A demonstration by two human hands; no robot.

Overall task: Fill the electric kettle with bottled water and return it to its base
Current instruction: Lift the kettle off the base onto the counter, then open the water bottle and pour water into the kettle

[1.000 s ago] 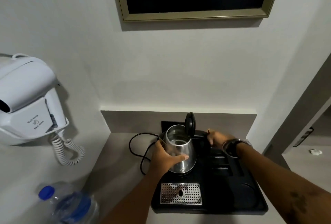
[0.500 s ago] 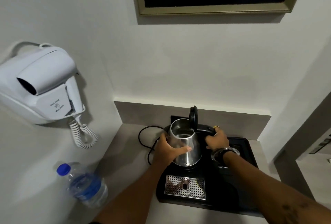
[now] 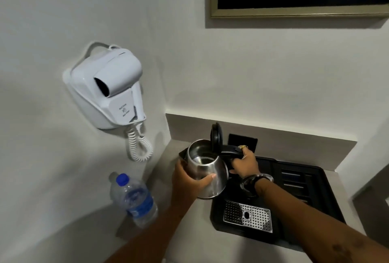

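both hands hold the one kettle (image 3: 207, 175), lid up, lifted and tilted over the tray (image 3: 311, 206) edge: left hand (image 3: 187, 180) fingers wrap its body, right hand (image 3: 245, 162) fingers grip the handle. one capped bottle (image 3: 134, 198) stands near on the surface. risk: a careless swing left could topple the bottle.

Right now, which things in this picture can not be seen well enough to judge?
- Kettle base: in the head view the lifted kettle and right hand cover it.
- Water level: the kettle's inside shows only glare.
- Bottle: blurred, so its label is unreadable and its fill unclear.
- Hair dryer label: too small to read.
- Framed picture: cut off by the top edge.
- Left hand: its fingers are hidden behind the kettle.
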